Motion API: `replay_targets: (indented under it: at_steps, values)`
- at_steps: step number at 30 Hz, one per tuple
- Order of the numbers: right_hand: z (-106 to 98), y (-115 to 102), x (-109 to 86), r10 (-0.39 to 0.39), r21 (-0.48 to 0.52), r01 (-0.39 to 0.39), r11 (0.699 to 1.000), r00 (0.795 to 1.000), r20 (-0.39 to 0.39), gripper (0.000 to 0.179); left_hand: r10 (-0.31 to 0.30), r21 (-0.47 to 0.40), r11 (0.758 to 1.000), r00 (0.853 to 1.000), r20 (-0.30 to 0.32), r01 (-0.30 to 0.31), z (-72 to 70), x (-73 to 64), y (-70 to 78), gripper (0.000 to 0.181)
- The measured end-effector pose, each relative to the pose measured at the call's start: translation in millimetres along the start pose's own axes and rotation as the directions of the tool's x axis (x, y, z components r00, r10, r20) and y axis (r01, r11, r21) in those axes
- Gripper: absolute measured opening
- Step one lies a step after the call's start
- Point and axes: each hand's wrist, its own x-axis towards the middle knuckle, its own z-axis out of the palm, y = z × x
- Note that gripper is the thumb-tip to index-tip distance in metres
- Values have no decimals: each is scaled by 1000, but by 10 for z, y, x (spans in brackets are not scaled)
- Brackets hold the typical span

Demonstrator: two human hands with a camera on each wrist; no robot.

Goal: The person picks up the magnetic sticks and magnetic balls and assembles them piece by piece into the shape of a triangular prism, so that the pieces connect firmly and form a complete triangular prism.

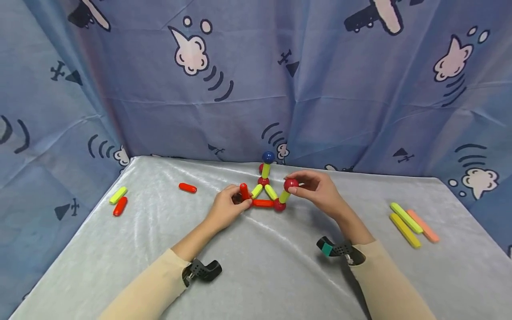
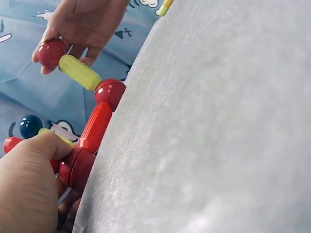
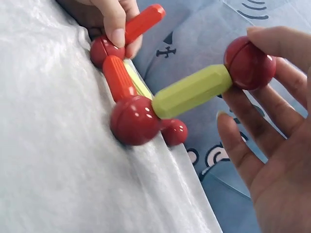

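A triangle of rods and red balls lies on the table, with a red rod (image 1: 264,203) along its front side. My left hand (image 1: 224,209) pinches the red ball (image 2: 80,167) at the front left corner, from which a short red rod (image 3: 146,23) sticks up. My right hand (image 1: 322,193) grips another red ball (image 3: 250,63) between thumb and fingers. That ball tops a slanted yellow-green rod (image 3: 193,91) rising from the front right corner ball (image 3: 134,120). At the back corner, a yellow-green rod stands upright with a blue ball (image 1: 268,157) on top.
Behind the upright rod, a red ball (image 1: 262,168) is partly hidden. To the left lie loose red rods (image 1: 187,188) and a yellow-green rod (image 1: 118,195). Longer yellow rods (image 1: 405,230) and an orange rod (image 1: 423,226) lie at right. A patterned blue curtain (image 1: 248,89) hangs behind the table.
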Motion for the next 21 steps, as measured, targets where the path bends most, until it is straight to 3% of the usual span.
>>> replay_targets:
  at_steps: [11,14,17,21]
  values:
    - [98,3,62,53,23,-52,998,998,-24,36,48,29,998,999,-4,-48,-17,11,24,20]
    - [75,25,117,112,83,-107,991,992,-60,42,40,47,998,999,-2,-40,-21,12,23,19]
    - [45,90,206,206,143,-190,971,973,-107,50,21,57,998,1000,10,-22,-18,3,25,20]
    - [27,212,372,274,73,-268,961,957,-95,45,20,54,998,1000,24,-21,-3,2,7,23]
